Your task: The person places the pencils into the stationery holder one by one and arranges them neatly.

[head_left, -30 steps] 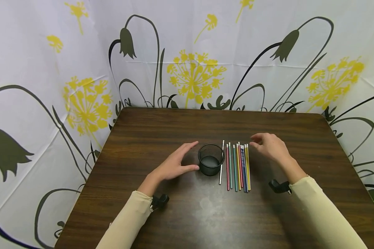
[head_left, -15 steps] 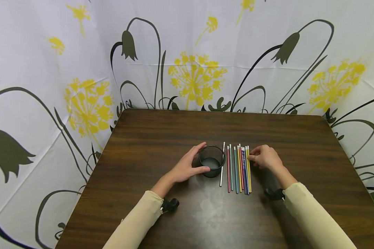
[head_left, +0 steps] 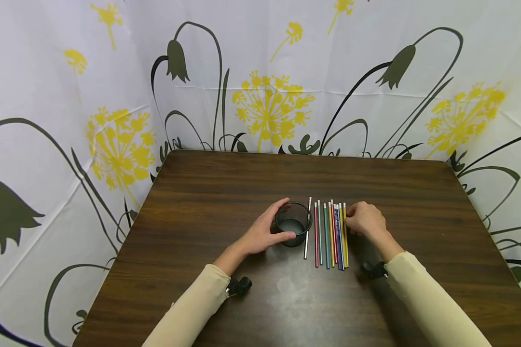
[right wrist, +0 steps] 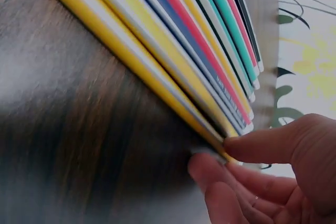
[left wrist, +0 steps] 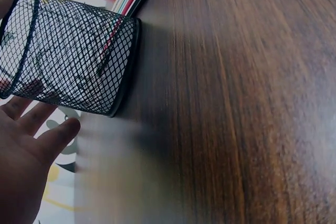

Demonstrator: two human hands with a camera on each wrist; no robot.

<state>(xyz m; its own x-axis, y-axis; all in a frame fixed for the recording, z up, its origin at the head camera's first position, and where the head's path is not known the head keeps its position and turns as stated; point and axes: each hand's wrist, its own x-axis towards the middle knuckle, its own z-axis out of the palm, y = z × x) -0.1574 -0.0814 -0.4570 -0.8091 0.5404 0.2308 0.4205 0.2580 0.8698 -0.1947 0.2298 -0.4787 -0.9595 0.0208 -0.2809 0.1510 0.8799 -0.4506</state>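
Note:
A black wire-mesh pencil cup (head_left: 293, 241) stands upright on the table. My left hand (head_left: 259, 234) holds it from the left, thumb at the front of the rim and fingers round the back. Right of the cup, several pencils (head_left: 327, 241) lie side by side, their eraser ends pointing away. At the right end of this row my right hand (head_left: 366, 220) pinches the outermost yellow pencil (right wrist: 134, 77) near its eraser end. In the right wrist view, thumb and finger meet at that end, hiding the tip.
The dark wood-grain table (head_left: 226, 183) reaches back to a white curtain (head_left: 252, 48) printed with flowers. One silver pencil (head_left: 306, 246) lies apart from the row, close beside the cup. A black wrist camera (head_left: 239, 286) sits on the left wrist.
My left hand has moved right and taken hold of the cup. My right hand has come left and down from beside the row to the outermost yellow pencil.

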